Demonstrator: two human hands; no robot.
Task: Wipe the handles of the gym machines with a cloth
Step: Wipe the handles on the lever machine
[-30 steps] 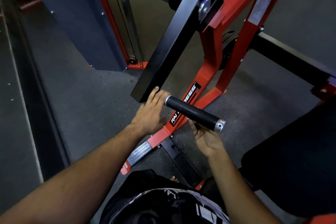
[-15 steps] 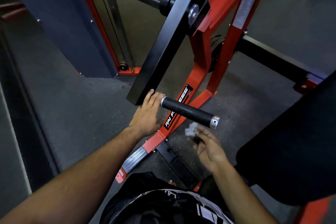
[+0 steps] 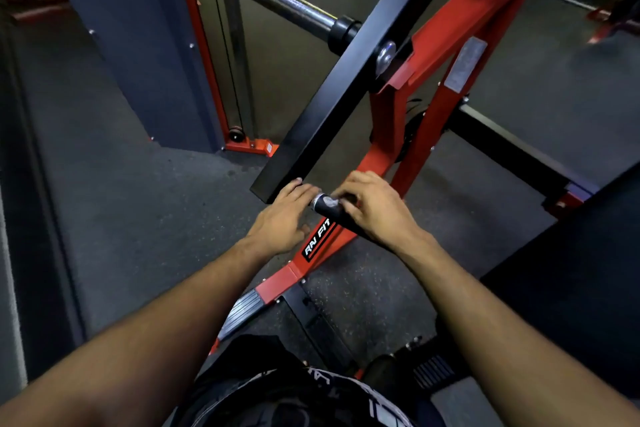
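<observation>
- Right hand (image 3: pixel 372 208) wrapped over black handle (image 3: pixel 325 203), pale cloth (image 3: pixel 333 202) pinched beneath fingers.
- Left hand (image 3: pixel 282 218) flat, fingers straight, touching black bar (image 3: pixel 332 83).
- Handle likely rigid, grippy; cloth soft, light: best bunched against grip.

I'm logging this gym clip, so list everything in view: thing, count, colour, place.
handle: one, black grip, centre, under the right hand
cloth: one, pale, on the handle at the right fingers
black beam: one, slanting over the handle
red frame: one, right of the beam
steel bar: one, silver, top centre
floor: dark grey
left hand: fingers straight against the beam's end
right hand: curled over the handle with the cloth
</observation>
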